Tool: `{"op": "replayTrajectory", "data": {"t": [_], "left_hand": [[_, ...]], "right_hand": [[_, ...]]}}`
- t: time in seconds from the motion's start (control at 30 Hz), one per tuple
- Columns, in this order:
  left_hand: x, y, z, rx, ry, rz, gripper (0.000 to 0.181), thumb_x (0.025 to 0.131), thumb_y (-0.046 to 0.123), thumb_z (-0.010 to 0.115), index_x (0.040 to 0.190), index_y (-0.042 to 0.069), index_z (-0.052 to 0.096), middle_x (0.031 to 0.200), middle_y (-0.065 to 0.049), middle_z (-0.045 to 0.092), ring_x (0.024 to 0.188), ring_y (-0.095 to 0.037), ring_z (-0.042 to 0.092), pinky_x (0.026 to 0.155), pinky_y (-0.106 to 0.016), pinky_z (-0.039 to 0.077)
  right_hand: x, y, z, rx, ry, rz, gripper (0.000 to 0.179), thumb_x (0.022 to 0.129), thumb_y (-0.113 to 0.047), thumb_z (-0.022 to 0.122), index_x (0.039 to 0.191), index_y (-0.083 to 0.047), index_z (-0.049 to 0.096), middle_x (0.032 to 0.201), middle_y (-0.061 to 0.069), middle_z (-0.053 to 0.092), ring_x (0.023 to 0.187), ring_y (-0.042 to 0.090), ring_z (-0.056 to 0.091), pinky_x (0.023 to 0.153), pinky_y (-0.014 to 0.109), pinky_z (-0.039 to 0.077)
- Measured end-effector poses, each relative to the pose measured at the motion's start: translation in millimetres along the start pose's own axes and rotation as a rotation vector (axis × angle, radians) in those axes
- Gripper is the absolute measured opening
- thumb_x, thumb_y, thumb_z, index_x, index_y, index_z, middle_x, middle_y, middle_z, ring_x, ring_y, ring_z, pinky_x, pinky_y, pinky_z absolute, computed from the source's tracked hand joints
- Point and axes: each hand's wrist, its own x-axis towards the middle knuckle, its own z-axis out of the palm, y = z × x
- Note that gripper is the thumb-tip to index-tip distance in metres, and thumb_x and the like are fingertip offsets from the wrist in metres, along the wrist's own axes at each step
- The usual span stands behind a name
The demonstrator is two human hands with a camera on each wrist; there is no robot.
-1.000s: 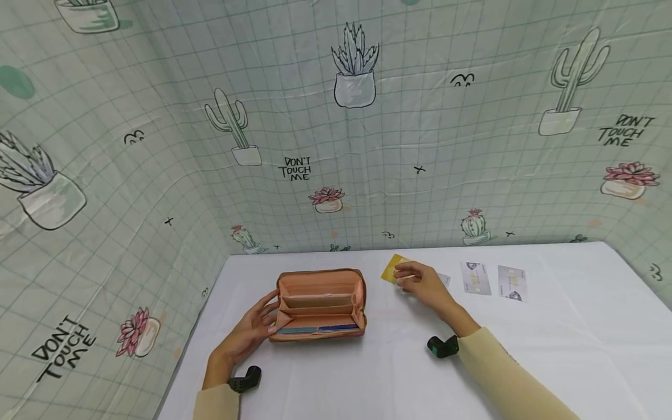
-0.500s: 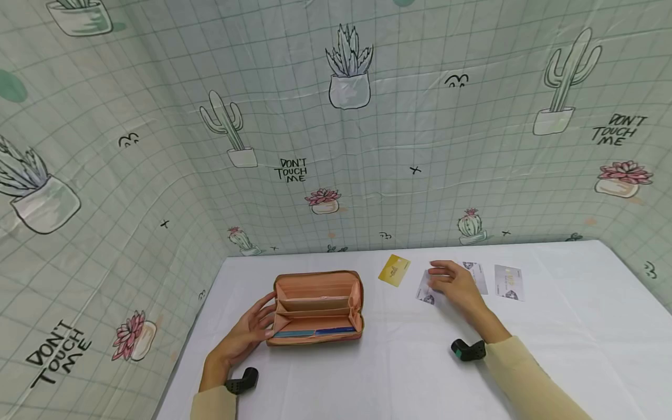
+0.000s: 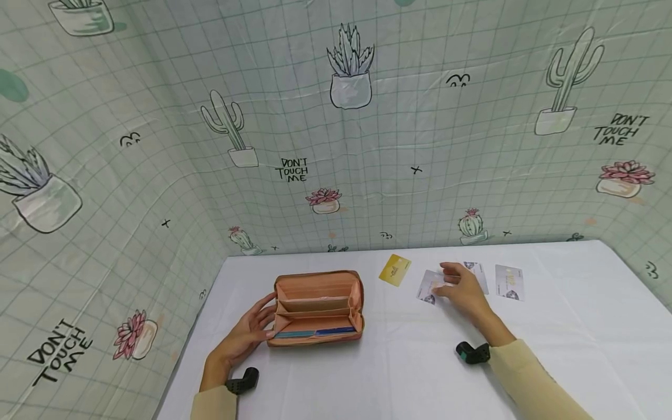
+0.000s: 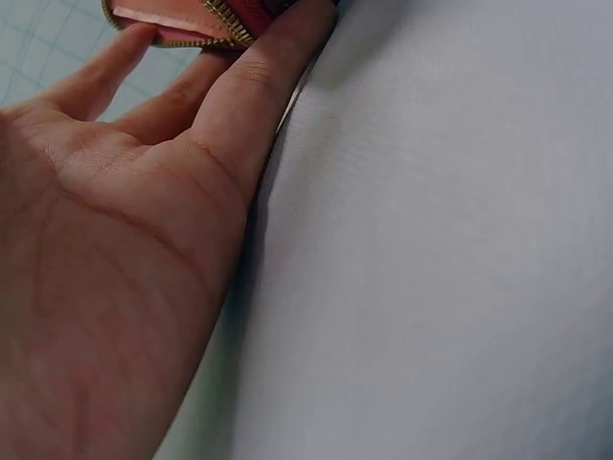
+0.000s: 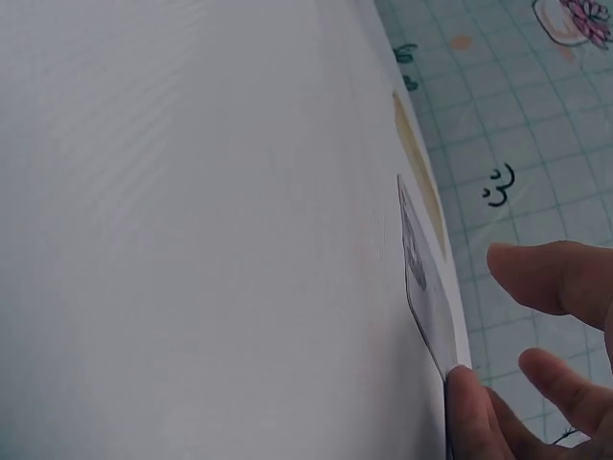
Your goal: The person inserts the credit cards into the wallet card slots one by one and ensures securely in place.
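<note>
A salmon-coloured zip wallet (image 3: 318, 312) stands unzipped on the white table, its mouth spread to show the dividers, with blue cards (image 3: 335, 331) in the front pocket. My left hand (image 3: 247, 329) holds its left end, thumb at the front corner and fingers along the side. In the left wrist view, the thumb (image 4: 254, 91) reaches the brass zip (image 4: 225, 21). Over a silver card (image 3: 427, 287) is my right hand (image 3: 463, 290), its thumb tip right at the card. The right wrist view shows the other fingers (image 5: 556, 273) spread away from the thumb, above the card's edge.
To the left of the silver card lies a gold card (image 3: 395, 270). Two more silver cards are on the right: one partly behind my right hand (image 3: 478, 275), the other farther right (image 3: 509, 283). A cactus-print curtain (image 3: 388, 146) rises behind the table's back edge.
My right hand has left the gold card and moved right to the nearest silver card; its fingers have since spread from the thumb. The left hand stays at the wallet.
</note>
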Motion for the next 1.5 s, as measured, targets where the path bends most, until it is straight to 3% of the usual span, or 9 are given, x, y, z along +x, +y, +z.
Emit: {"op": "replayTrajectory", "data": {"t": [0.33, 0.5, 0.67, 0.9, 1.37, 1.5], "left_hand": [[-0.4, 2.5, 2.7, 0.008, 0.012, -0.028, 0.098, 0.094, -0.003, 0.070, 0.169, 0.001, 0.008, 0.156, -0.009, 0.043, 0.134, -0.004, 0.049, 0.107, -0.024, 0.048], [-1.7, 2.1, 1.8, -0.002, 0.009, -0.025, 0.098, 0.094, -0.003, 0.070, 0.169, 0.000, 0.006, 0.160, -0.016, 0.039, 0.133, -0.003, 0.050, 0.106, -0.024, 0.048], [-1.9, 2.3, 1.7, 0.003, 0.008, -0.025, 0.098, 0.094, -0.002, 0.071, 0.169, 0.000, 0.007, 0.162, -0.019, 0.037, 0.134, -0.003, 0.049, 0.107, -0.024, 0.048], [-0.6, -0.9, 0.1, -0.004, -0.006, -0.013, 0.099, 0.094, -0.003, 0.070, 0.169, 0.000, 0.006, 0.159, -0.011, 0.040, 0.134, 0.001, 0.050, 0.107, -0.023, 0.047], [-0.2, -2.9, 0.2, -0.009, -0.009, 0.011, 0.098, 0.093, -0.004, 0.070, 0.168, -0.002, 0.006, 0.153, -0.004, 0.043, 0.133, 0.000, 0.051, 0.106, -0.023, 0.047], [1.0, -4.0, -0.2, -0.003, -0.006, 0.022, 0.097, 0.093, -0.004, 0.070, 0.168, -0.003, 0.007, 0.151, -0.003, 0.045, 0.132, -0.002, 0.052, 0.105, -0.023, 0.047]], "right_hand": [[-0.1, 0, 9, -0.260, 0.013, -0.125, 0.076, 0.078, 0.002, 0.087, 0.143, 0.015, 0.050, 0.135, 0.042, 0.050, 0.119, 0.054, 0.053, 0.100, 0.062, 0.047], [-3.6, -5, 11, -0.361, 0.026, -0.122, 0.074, 0.076, -0.002, 0.089, 0.139, 0.011, 0.054, 0.128, 0.039, 0.052, 0.114, 0.053, 0.047, 0.095, 0.063, 0.042], [-3.7, -8, 10, -0.387, 0.015, -0.099, 0.073, 0.075, -0.005, 0.092, 0.137, 0.008, 0.055, 0.125, 0.039, 0.050, 0.111, 0.053, 0.044, 0.092, 0.061, 0.041], [-1.7, -8, 10, -0.399, -0.013, -0.059, 0.077, 0.075, -0.009, 0.094, 0.138, 0.006, 0.053, 0.124, 0.040, 0.044, 0.113, 0.054, 0.041, 0.093, 0.063, 0.042], [-4.8, -15, 14, -0.378, -0.003, -0.068, 0.083, 0.076, -0.004, 0.092, 0.145, 0.010, 0.047, 0.129, 0.040, 0.036, 0.114, 0.051, 0.045, 0.099, 0.064, 0.043], [-5.6, -16, 14, -0.359, -0.010, -0.079, 0.082, 0.078, 0.001, 0.089, 0.146, 0.013, 0.046, 0.128, 0.039, 0.036, 0.105, 0.045, 0.049, 0.092, 0.056, 0.047]]}}
